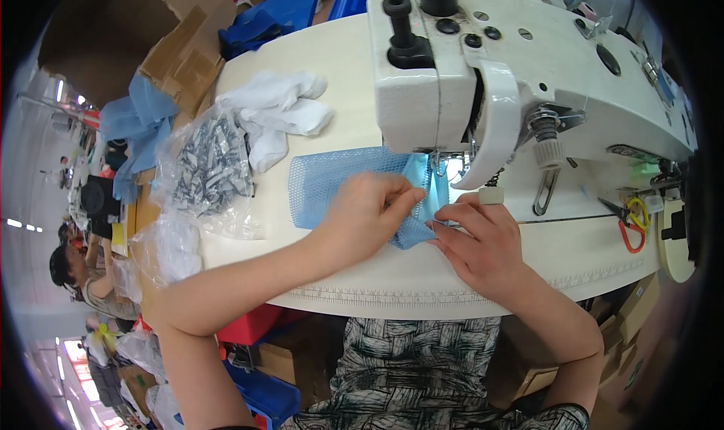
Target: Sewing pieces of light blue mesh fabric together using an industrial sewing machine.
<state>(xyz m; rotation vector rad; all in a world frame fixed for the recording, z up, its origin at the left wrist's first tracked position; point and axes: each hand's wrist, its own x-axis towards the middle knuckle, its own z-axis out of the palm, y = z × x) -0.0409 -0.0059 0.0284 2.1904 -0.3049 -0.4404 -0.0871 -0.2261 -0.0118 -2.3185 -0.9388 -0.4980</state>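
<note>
A piece of blue mesh fabric (324, 181) lies on the sewing table, its right part reaching under the needle area of a white sewing machine (422, 102). A smoother light-blue strip (436, 192) runs along the mesh below the presser foot. My left hand (369, 208) pinches the mesh close to this strip, thumb and forefinger together. Just to the right, my right hand (483, 241) grips the near corner of the same mesh between thumb and fingers. The needle tip is too small to make out.
A clear plastic bag of small grey-and-white labels (211, 166) lies at the left, beside crumpled white cloth (279, 113). Red-and-yellow-handled scissors (630, 230) rest at the right. An open cardboard box (185, 61) stands back left. Another person (98, 279) is farther left.
</note>
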